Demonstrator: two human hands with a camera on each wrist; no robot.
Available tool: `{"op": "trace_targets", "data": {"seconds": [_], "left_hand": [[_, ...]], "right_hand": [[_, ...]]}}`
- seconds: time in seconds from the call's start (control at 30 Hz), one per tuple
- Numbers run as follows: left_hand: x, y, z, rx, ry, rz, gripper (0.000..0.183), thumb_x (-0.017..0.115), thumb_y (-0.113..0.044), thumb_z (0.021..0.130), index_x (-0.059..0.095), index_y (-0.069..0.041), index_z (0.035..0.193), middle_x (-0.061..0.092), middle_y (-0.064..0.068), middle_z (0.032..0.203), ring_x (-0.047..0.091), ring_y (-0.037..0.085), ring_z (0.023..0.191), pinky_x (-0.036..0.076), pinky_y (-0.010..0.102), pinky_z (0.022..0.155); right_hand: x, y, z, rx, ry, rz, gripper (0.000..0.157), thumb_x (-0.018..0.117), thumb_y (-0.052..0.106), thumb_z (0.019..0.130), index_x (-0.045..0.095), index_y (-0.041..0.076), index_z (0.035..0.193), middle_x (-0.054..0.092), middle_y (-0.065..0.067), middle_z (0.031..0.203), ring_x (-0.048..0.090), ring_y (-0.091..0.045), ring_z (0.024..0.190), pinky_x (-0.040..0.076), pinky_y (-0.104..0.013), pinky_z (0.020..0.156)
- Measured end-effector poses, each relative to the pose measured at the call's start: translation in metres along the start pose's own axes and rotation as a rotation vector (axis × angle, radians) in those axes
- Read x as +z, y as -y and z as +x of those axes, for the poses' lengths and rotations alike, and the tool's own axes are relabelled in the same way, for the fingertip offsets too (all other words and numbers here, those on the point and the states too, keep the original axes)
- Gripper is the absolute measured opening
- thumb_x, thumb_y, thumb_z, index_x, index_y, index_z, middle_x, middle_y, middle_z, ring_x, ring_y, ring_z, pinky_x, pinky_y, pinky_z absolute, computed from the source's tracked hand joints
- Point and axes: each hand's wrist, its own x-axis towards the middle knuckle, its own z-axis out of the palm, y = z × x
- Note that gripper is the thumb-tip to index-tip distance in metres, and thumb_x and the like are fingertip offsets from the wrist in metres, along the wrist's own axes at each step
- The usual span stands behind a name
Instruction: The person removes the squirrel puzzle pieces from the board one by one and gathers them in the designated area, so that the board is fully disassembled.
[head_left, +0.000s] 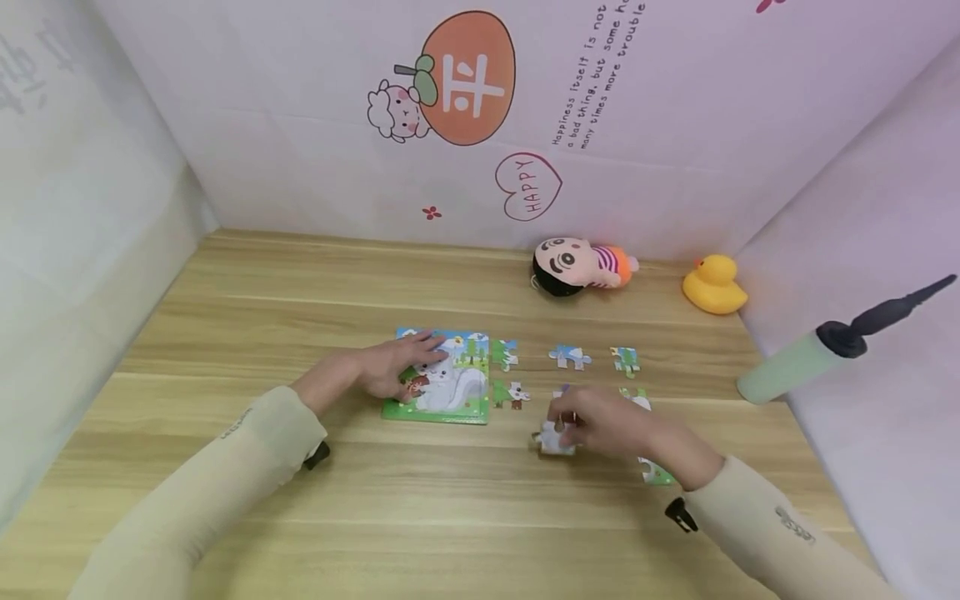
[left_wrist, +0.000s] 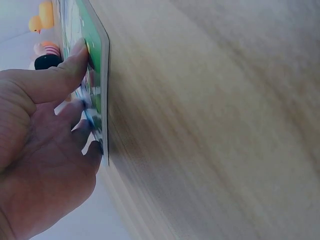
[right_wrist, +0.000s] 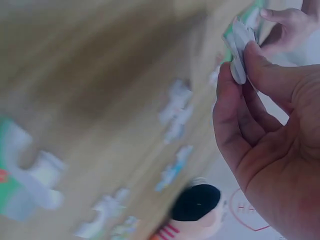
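My left hand rests on the flat puzzle board, fingers spread over its left half. The board shows a white squirrel on green grass under a blue sky. In the left wrist view, the thumb and fingertips press on its face. To the right of the board, my right hand pinches a whitish-grey puzzle piece between thumb and fingers. The right wrist view shows this piece nearly edge-on. Two loose puzzle pieces, one green and blue and one with a small animal face, lie by the board's right edge.
Farther right lie a blue-and-white piece, a green-and-blue piece and others partly hidden by my right hand and forearm. Along the back are a doll and a yellow duck. A pale green pump stands at the right edge.
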Motion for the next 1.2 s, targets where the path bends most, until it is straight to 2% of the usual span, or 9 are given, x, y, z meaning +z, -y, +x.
{"op": "trace_targets", "data": {"seconds": [0.07,0.2,0.37,0.53,0.67,1.2], "left_hand": [[0.0,-0.001,0.0,-0.002,0.002,-0.002,0.086,0.074,-0.008,0.093,0.027,-0.007,0.165,0.005,0.015,0.177,-0.003,0.04,0.165,0.009,0.062,0.134],[0.001,-0.001,0.0,-0.005,0.001,-0.008,0.086,0.075,-0.007,0.093,0.027,-0.007,0.165,0.005,0.015,0.177,-0.003,0.04,0.165,0.009,0.062,0.134],[0.003,0.0,0.001,-0.013,0.004,-0.008,0.087,0.075,-0.008,0.093,0.027,-0.009,0.165,0.004,0.012,0.178,-0.003,0.039,0.165,0.009,0.061,0.134],[0.004,0.002,0.002,-0.008,0.006,0.0,0.087,0.076,-0.008,0.092,0.027,-0.009,0.165,0.005,0.013,0.178,-0.003,0.04,0.165,0.01,0.062,0.134],[0.004,0.003,0.001,-0.006,0.006,0.002,0.087,0.075,-0.008,0.093,0.027,-0.009,0.165,0.004,0.013,0.178,-0.003,0.04,0.165,0.01,0.062,0.134],[0.0,-0.002,0.001,-0.03,-0.003,0.002,0.086,0.075,-0.007,0.093,0.028,-0.009,0.165,0.005,0.011,0.178,-0.001,0.038,0.165,0.011,0.06,0.134]], "right_hand": [[0.005,-0.003,-0.006,0.014,0.052,0.051,0.011,0.078,0.01,0.091,0.074,0.02,0.093,0.068,0.011,0.084,0.053,-0.002,0.075,0.048,-0.02,0.066],[0.014,-0.007,-0.013,0.012,0.084,0.059,0.009,0.079,0.012,0.09,0.077,0.02,0.094,0.068,0.013,0.082,0.052,0.0,0.074,0.047,-0.019,0.065],[0.026,-0.011,-0.017,0.012,0.066,0.04,0.015,0.083,0.014,0.087,0.078,0.017,0.101,0.071,0.013,0.083,0.054,0.004,0.073,0.048,-0.018,0.066],[0.031,-0.014,-0.019,0.017,0.021,-0.011,0.016,0.084,0.01,0.085,0.074,0.019,0.094,0.065,0.011,0.078,0.048,0.001,0.069,0.044,-0.017,0.062],[0.032,-0.015,-0.019,0.014,-0.004,-0.053,0.017,0.084,0.007,0.084,0.073,0.019,0.089,0.062,0.009,0.08,0.047,-0.001,0.071,0.041,-0.017,0.061],[0.036,-0.012,-0.019,0.097,-0.015,-0.149,0.02,0.083,0.008,0.085,0.069,0.021,0.09,0.058,0.01,0.079,0.047,-0.005,0.072,0.04,-0.021,0.064]]}}
